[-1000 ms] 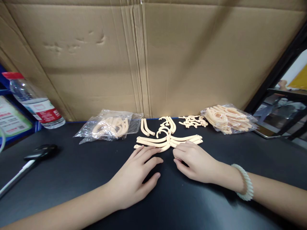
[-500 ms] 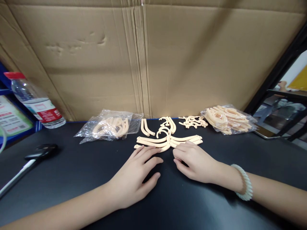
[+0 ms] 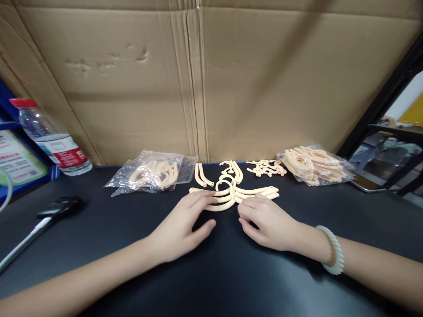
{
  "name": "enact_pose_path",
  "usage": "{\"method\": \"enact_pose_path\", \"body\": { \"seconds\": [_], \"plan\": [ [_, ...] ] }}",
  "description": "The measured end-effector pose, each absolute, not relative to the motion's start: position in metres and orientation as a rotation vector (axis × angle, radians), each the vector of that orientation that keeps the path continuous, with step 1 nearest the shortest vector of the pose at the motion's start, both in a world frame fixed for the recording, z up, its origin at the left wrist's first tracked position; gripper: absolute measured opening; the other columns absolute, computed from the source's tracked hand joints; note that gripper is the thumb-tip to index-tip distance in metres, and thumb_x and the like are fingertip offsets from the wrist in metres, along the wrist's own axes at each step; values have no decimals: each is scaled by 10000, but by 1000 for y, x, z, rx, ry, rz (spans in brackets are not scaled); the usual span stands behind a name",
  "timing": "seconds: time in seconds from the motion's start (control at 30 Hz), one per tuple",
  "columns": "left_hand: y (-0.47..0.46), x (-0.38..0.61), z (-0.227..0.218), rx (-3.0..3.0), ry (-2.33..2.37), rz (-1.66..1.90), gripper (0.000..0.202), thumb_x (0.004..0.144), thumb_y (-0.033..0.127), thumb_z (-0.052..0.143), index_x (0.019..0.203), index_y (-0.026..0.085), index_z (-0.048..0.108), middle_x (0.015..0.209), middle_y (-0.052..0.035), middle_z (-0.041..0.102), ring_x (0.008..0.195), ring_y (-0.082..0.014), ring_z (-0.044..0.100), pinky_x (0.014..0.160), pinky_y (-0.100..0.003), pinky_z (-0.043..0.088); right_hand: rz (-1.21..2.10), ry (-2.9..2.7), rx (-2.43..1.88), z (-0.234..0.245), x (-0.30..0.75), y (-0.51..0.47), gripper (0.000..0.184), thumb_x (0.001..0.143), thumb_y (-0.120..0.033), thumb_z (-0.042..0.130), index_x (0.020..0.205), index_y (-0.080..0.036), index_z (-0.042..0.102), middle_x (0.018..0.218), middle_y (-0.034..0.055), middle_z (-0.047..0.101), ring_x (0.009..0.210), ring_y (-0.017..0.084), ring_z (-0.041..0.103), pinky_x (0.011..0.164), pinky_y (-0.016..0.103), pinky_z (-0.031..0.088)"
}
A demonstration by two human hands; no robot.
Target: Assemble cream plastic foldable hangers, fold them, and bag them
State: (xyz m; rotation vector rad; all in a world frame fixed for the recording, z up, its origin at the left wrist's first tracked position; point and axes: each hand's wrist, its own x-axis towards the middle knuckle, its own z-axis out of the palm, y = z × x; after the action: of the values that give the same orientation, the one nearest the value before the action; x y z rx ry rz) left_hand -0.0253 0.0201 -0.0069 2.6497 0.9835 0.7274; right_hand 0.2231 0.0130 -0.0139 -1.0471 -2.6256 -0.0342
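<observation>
Hangers point(image 3: 234, 197), cream, lie nested together on black worktop point(image 3: 218, 273). Left hand point(image 3: 180, 226) hides their left ends partly, grip spread, thumb apart from fingers. Right hand point(image 3: 267, 222) curled at their right arms; can't tell if its grip pinches anything. Beyond hangers to the left: clear bag point(image 3: 122, 178), cream parts point(image 3: 155, 175) inside, glare blurs them. Beyond, right: fuller bag point(image 3: 342, 171). Far left of hangers: part-filled bottle point(image 3: 39, 121), label text unreadable. Cardboard point(image 3: 132, 110) stands behind hangers.
</observation>
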Motion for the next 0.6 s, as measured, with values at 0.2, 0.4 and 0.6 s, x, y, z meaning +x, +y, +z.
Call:
{"method": "enact_pose_path", "body": {
  "seconds": [0.2,0.4,0.6],
  "plan": [
    [61,-42,4,2528,1128,861,368,969,391,443,1261,191,546,1340,-101,592,1265,-266,524,1101,-471,387,-35,-2615,-1026,-14,222,15,183,862,-158,453,687,-189,411,683,4,540,623,140,403,667,306,307],
    [87,-60,4,2550,1168,785,411,1005,383,336,1280,168,554,1344,-112,606,1256,-264,544,1084,-474,397,54,-2540,-952,-16,217,16,207,836,-148,470,660,-191,370,642,-21,506,597,122,372,651,298,288],
    [94,-66,-7,2631,1110,751,411,1007,322,309,1294,142,542,1326,-129,614,1234,-254,560,1062,-459,423,101,-2488,-919,-13,216,16,200,809,-119,487,655,-189,381,621,-32,487,581,114,364,636,292,278]
  ]
}}
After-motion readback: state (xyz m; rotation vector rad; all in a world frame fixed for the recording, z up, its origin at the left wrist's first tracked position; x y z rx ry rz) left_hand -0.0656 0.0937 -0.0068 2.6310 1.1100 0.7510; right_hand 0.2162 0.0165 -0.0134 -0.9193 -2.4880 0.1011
